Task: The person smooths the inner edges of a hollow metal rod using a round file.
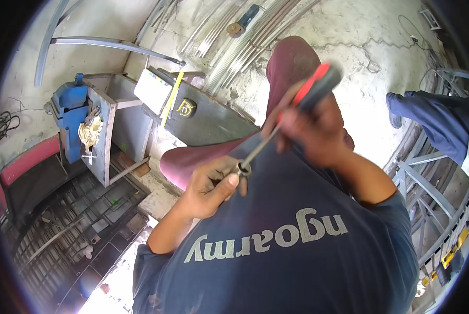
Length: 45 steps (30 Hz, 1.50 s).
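Observation:
My left hand (212, 189) pinches a small round metal fitting (243, 169) between thumb and fingers, its hollow side facing up. A screwdriver (317, 88) with a red and black handle is gripped in my right hand (318, 128), which is smeared by motion. Its thin metal shaft slants down to the left, and the tip reaches the opening of the fitting. Both hands are in front of my dark shirt (276, 261), above my lap.
A blue bench vise (71, 112) is mounted on a grey metal stand at left. Nearby are a tape measure (186, 108), a yellow strip (172, 99) and a white sheet (153, 90). An angle grinder (243, 21) lies by metal bars. Dark blue trousers (433, 120) show at right beside metal frames.

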Tool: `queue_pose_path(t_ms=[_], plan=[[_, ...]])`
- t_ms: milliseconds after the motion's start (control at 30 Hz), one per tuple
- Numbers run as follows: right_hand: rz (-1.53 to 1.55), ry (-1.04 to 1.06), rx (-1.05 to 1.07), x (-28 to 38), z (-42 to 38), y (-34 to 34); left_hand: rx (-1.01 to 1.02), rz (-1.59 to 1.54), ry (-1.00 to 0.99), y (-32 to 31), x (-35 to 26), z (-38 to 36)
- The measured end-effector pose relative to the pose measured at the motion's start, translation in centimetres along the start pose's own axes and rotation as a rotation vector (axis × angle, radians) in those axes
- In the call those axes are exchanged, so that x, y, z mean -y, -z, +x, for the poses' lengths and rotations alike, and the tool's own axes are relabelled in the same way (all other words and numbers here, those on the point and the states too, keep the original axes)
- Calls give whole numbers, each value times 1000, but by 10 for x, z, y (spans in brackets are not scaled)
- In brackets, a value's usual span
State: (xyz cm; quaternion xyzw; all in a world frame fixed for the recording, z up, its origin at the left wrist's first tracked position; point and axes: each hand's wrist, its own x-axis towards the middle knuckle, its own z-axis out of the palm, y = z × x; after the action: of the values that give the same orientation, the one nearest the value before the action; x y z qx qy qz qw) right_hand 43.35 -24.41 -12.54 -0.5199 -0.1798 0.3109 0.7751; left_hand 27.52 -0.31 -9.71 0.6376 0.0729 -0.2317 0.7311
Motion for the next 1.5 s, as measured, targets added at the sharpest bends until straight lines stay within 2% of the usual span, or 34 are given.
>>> queue_pose_path(t_ms=[33, 67, 167, 200, 300, 333, 433, 467, 567, 600, 700, 733, 800, 833, 900, 933, 967, 1000, 1033, 1100, 1133, 1233, 1367, 1400, 1500], plan=[[86, -74, -81, 4, 5, 9, -80, 106, -13, -5, -3, -4], [113, -49, -113, 4, 7, 9, -132, 150, -33, -6, -5, -4], [-84, 88, 83, -12, -14, -29, -266, 294, -110, -20, -4, -8], [-73, 43, 28, -5, -11, -27, -317, 441, -181, -20, -3, -9], [91, -37, -118, 14, 9, 7, -459, 603, -346, -23, -6, -3], [88, -34, -140, 7, 3, -6, -503, 638, -370, -24, -8, -2], [-131, 126, 33, -4, -3, -29, -486, 801, -444, -28, -10, -3], [-70, -34, -70, 7, 1, -17, -529, 814, -466, -30, -8, -2], [84, -37, -185, 14, 4, -4, -660, 831, -507, -37, -6, -4], [15, 12, -105, 8, -4, -15, -671, 839, -526, -39, -8, -4], [-118, 56, -5, 9, -5, -20, -713, 811, -389, -42, -7, -4], [-44, -17, -70, 12, 2, -8, -685, 749, -310, -46, -10, -4], [-14, 36, -111, 19, 2, -7, -642, 622, -167, -52, -23, 2], [4, 58, -126, 20, 0, -9, -540, 651, -114, -50, -25, 2], [-120, 52, -23, 15, -5, -22, -315, 716, -13, -43, -32, -2], [-143, 42, -4, 5, -5, -18, -265, 653, 53, -42, -34, -3], [-168, 28, 15, -1, -4, -14, -258, 616, 70, -40, -35, -2], [-57, -6, -94, 6, 1, -5, -255, 575, 89, -39, -36, -1], [-34, 9, -104, 5, 0, -5, -253, 532, 111, -38, -36, -1], [16, 41, -133, 2, -4, -9, -219, 456, 37, -35, -33, -7], [-80, 55, -71, -1, -11, -19, -198, 421, -6, -34, -33, -7], [-68, 12, -74, 4, -8, -16, -289, 570, -41, -37, -30, -12], [40, 68, -126, 5, -5, -28, -458, 679, -244, -42, -21, -11], [-232, 143, 142, -4, -4, -28, -476, 723, -294, -41, -20, -10], [-31, -18, -90, -5, -4, -25, -570, 809, -384, -39, -15, -6]])
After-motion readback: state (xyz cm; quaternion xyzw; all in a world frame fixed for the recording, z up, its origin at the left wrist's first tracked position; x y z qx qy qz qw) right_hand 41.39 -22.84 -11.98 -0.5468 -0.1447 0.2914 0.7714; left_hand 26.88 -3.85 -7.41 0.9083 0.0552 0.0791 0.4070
